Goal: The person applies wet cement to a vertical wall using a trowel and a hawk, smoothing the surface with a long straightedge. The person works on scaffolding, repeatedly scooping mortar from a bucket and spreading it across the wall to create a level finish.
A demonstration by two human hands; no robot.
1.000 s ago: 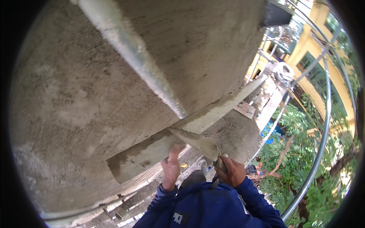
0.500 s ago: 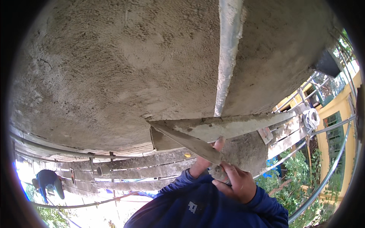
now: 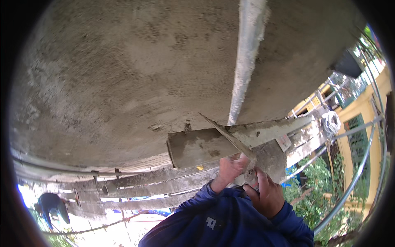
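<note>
A long, pointed trowel (image 3: 227,136), its blade caked with grey mortar, is in my right hand (image 3: 266,195). The fingers wrap round its handle end, and the blade slants up to the left, seen nearly edge-on. Just left of it, my left hand (image 3: 230,169) is closed at the lower edge of a flat grey board (image 3: 201,147) smeared with wet mortar; the exact grip is partly hidden. The trowel crosses the board's right end. Above both tools spreads a broad, rough plastered surface (image 3: 135,70), with a small dark lump (image 3: 187,127) close to the board's upper edge.
A whitish, mortar-crusted pipe (image 3: 245,61) runs down the plastered surface. Scaffold planks (image 3: 152,188) and metal rails (image 3: 354,181) stretch behind my hands. To the right are a coiled white rope or hose (image 3: 330,122), foliage and a yellow building. Another person (image 3: 53,205) bends over at far left.
The trowel blade has swung upright and to the right, off the board's left end, baring more of the board's face. The board has tilted a little, and both hands have shifted slightly right.
</note>
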